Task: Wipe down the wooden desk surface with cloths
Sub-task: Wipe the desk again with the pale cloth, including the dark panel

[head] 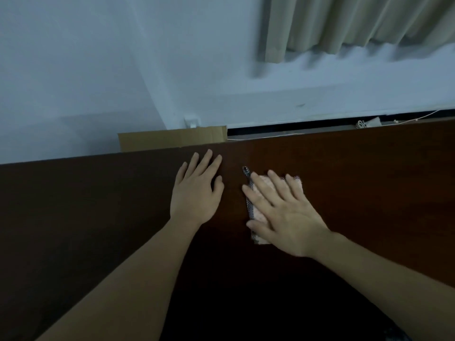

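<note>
A dark brown wooden desk [357, 173] fills the lower half of the view. My right hand [283, 212] lies flat with straight, spread fingers on a folded pinkish cloth [263, 219] that has a grey patterned edge along its left side. Most of the cloth is hidden under the palm. My left hand [197, 190] rests flat on the bare wood just left of the cloth, fingers straight and pointing toward the far edge, holding nothing.
A flattened cardboard piece [172, 139] stands behind the desk's far edge by the wall. A thin white cord [406, 120] and a small bundle lie in the dark gap behind the desk at the right. Beige curtains [357, 23] hang above.
</note>
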Motion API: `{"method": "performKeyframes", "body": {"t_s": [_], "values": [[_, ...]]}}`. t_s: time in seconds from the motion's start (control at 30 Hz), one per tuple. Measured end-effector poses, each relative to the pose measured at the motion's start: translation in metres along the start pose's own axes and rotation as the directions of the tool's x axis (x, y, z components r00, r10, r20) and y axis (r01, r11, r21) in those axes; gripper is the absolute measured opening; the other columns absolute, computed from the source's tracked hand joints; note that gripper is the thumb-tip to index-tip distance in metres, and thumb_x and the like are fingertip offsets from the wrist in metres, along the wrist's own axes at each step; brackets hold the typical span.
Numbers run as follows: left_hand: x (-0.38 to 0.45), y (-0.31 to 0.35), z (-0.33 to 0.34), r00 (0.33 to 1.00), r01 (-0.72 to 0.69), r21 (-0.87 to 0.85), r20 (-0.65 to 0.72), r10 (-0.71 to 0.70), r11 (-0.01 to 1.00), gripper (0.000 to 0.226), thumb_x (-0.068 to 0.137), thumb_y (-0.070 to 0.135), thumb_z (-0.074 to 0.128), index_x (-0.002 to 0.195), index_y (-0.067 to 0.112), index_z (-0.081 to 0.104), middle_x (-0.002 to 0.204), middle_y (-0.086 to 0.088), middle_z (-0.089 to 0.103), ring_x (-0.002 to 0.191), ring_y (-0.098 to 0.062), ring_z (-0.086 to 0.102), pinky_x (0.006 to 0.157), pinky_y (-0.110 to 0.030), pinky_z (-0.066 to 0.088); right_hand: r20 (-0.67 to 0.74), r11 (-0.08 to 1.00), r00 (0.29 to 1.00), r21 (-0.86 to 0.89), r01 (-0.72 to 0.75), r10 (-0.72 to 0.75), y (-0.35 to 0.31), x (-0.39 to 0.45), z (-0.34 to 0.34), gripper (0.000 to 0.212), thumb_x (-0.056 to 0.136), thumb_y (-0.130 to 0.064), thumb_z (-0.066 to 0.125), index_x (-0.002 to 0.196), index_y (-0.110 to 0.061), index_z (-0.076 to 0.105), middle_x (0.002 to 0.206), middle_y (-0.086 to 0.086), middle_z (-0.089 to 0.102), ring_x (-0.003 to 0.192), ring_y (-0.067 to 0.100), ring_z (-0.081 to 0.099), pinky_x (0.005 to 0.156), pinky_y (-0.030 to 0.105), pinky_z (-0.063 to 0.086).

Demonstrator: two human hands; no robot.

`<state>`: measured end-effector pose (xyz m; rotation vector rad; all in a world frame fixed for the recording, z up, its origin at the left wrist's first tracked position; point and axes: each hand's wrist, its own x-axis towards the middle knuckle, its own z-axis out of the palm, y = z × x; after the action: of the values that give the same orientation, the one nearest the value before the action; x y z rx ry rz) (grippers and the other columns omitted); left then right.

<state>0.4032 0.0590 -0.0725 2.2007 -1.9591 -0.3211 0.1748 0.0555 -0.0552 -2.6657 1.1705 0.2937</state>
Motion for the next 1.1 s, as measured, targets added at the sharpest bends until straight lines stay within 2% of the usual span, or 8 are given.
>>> {"method": "performKeyframes", "body": {"t_s": [0.1,0.23,0.4,0.57,0.67,0.83,1.0,1.1], "values": [[0.001,-0.001,0.001,1.0,-0.002,0.0,-0.006,0.002,1.0,0.055,0.107,0.042,0.026,0.161,0.035,0.017,0.169,0.011,0.005,0.156,-0.013,-0.002,0.127,-0.037,0.001,-0.014,0.999,1.0,-0.028,-0.018,0.017,0.013,0.015,-0.004,0.076,0.09,-0.077,-0.01,0.157,-0.041,-0.018,0.163,-0.008,-0.029,0.151,0.023,-0.028,0.122,0.049,-0.017],[0.001,-0.002,0.003,1.0,-0.013,-0.003,-0.006,0.013,1.0,0.055,0.107,0.042,0.027,0.161,0.035,0.017,0.169,0.01,0.006,0.156,-0.015,-0.002,0.127,-0.039,0.001,-0.08,0.984,0.983,-0.049,-0.172,0.167,0.044,0.078,-0.015,0.084,0.084,-0.077,-0.009,0.159,-0.04,-0.013,0.168,-0.004,-0.019,0.155,0.027,-0.017,0.124,0.053,-0.009],[0.001,-0.002,0.005,1.0,-0.016,-0.007,-0.013,0.016,1.0,0.055,0.107,0.042,0.027,0.16,0.035,0.018,0.169,0.009,0.007,0.156,-0.015,-0.001,0.127,-0.039,0.001,-0.072,0.96,0.957,0.01,-0.28,0.28,0.042,0.116,-0.024,0.071,0.1,-0.066,0.007,0.161,-0.033,-0.008,0.17,-0.001,-0.013,0.156,0.03,-0.013,0.123,0.056,-0.006],[0.0,-0.002,0.003,0.999,-0.031,-0.013,-0.01,0.03,0.999,0.055,0.107,0.041,0.026,0.161,0.033,0.017,0.17,0.008,0.006,0.156,-0.017,-0.001,0.127,-0.041,0.003,-0.06,0.994,0.993,-0.03,-0.104,0.102,-0.005,0.038,-0.003,0.068,0.095,-0.059,-0.014,0.158,-0.033,-0.02,0.166,0.0,-0.027,0.153,0.028,-0.023,0.123,0.054,-0.009],[-0.001,-0.002,0.004,0.999,-0.029,-0.005,-0.02,0.029,1.0,0.055,0.107,0.041,0.026,0.161,0.033,0.017,0.17,0.007,0.007,0.156,-0.018,0.0,0.127,-0.041,0.003,-0.019,0.999,0.999,0.004,-0.032,0.032,-0.011,0.01,0.002,0.063,0.097,-0.057,-0.013,0.157,-0.038,-0.019,0.163,-0.007,-0.03,0.151,0.021,-0.03,0.123,0.048,-0.016],[0.0,-0.003,0.003,0.999,-0.032,-0.004,-0.009,0.032,0.999,0.055,0.108,0.042,0.026,0.161,0.034,0.016,0.17,0.008,0.006,0.156,-0.017,-0.001,0.127,-0.041,0.002,-0.077,0.99,0.988,-0.039,-0.136,0.133,0.016,0.061,-0.008,0.067,0.093,-0.056,-0.016,0.158,-0.039,-0.018,0.166,-0.005,-0.025,0.154,0.023,-0.022,0.124,0.05,-0.012],[0.001,-0.003,0.007,0.999,-0.014,-0.004,-0.035,0.014,1.0,0.055,0.107,0.041,0.028,0.16,0.035,0.02,0.169,0.009,0.009,0.156,-0.015,0.001,0.127,-0.039,0.001,-0.086,0.973,0.969,-0.003,-0.232,0.231,0.034,0.121,-0.026,0.058,0.106,-0.049,0.005,0.161,-0.036,-0.008,0.17,-0.003,-0.012,0.156,0.027,-0.012,0.124,0.053,-0.008],[0.0,-0.002,0.006,0.998,-0.016,-0.013,-0.053,0.015,1.0,0.054,0.106,0.041,0.03,0.16,0.035,0.023,0.169,0.009,0.012,0.156,-0.014,0.002,0.126,-0.037,0.001,-0.077,0.975,0.972,-0.001,-0.221,0.221,0.025,0.118,-0.024,0.059,0.106,-0.049,0.004,0.161,-0.033,-0.011,0.17,-0.001,-0.015,0.155,0.028,-0.015,0.123,0.054,-0.009]]}}
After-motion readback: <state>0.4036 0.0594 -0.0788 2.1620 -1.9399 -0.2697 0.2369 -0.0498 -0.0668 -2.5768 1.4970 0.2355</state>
